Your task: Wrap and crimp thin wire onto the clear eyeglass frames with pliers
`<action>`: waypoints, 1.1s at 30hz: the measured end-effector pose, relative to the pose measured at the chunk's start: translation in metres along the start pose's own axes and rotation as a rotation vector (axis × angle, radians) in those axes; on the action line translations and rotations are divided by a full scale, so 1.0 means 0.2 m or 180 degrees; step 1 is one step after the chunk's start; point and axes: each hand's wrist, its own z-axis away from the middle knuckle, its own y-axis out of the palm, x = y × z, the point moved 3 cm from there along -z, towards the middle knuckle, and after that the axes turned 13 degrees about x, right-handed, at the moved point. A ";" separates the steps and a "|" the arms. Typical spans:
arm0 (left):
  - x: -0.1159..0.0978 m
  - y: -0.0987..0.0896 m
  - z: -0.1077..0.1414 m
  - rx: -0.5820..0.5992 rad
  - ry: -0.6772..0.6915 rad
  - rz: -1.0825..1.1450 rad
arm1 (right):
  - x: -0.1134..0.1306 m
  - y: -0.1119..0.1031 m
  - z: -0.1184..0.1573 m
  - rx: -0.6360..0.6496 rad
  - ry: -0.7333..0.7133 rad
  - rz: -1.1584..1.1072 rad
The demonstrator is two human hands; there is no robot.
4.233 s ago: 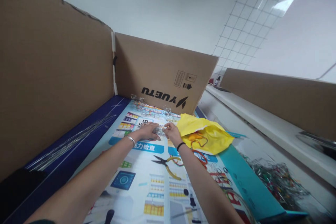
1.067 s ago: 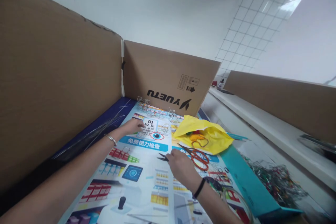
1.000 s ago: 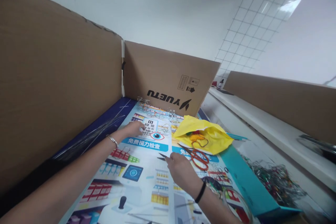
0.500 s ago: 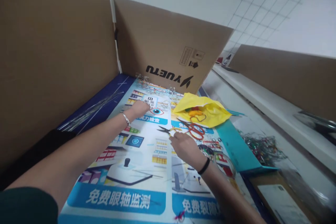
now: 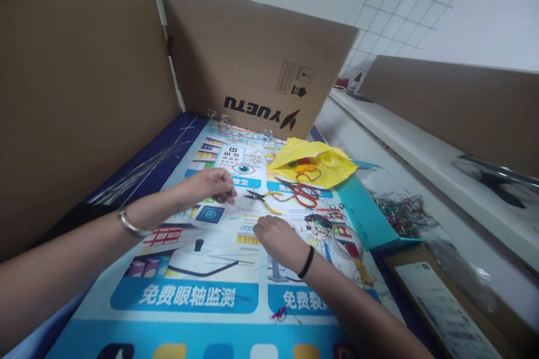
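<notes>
My left hand (image 5: 214,184) is raised over the printed poster (image 5: 185,325), its fingers curled together. Whatever may be between them is too small to make out. My right hand (image 5: 281,240) is low over the poster, closer to me, fingers bent inward and their tips hidden. Just beyond it lie pliers with yellow handles (image 5: 269,202), jaws pointing left, apart from both hands. Red-handled scissors (image 5: 305,195) rest to the right of the pliers, in front of a yellow bag (image 5: 315,160) that holds orange thread (image 5: 305,169).
Cardboard panels (image 5: 252,50) stand at the left and back. Thin wires (image 5: 143,171) lie on the left. A teal box (image 5: 366,213) with a tangled heap of wire pieces (image 5: 404,213) is on the right. Nearer are a round clear container (image 5: 347,241) and a small pink wire piece (image 5: 279,313).
My right hand has let go of the pliers and drawn back toward me. My left hand has come nearer, off the poster's eye chart. The camera view has shifted slightly.
</notes>
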 end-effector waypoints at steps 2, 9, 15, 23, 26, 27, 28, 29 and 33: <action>0.10 0.10 0.05 0.0074 -0.0140 0.0780 | 0.03 -0.01 0.00 0.0033 0.0004 0.0053; 0.30 0.19 0.07 -0.0127 -0.0565 0.0940 | 0.03 -0.03 0.04 0.0163 0.0055 0.0030; 0.30 0.14 0.07 -0.0495 -0.0895 0.0271 | 0.00 -0.02 0.04 0.0235 0.0225 -0.0146; 0.25 0.04 0.13 -0.1013 -0.0974 -0.1032 | -0.04 0.01 0.06 0.0283 0.0340 -0.0296; 0.18 0.04 0.21 -0.1140 -0.0834 -0.1380 | -0.05 -0.01 0.08 0.0234 0.0404 -0.0334; 0.14 0.06 0.24 -0.1123 -0.0776 -0.1434 | -0.04 -0.03 0.09 0.0192 0.0424 -0.0355; 0.10 0.10 0.27 -0.1055 -0.0683 -0.1471 | -0.02 -0.04 0.11 0.0153 0.0422 -0.0378; 0.07 0.16 0.30 -0.0877 -0.0533 -0.1483 | 0.00 -0.06 0.12 0.0099 0.0418 -0.0410; -0.03 0.44 0.39 -0.0253 -0.0375 -0.0911 | 0.14 -0.13 0.18 -0.0391 0.0022 -0.0583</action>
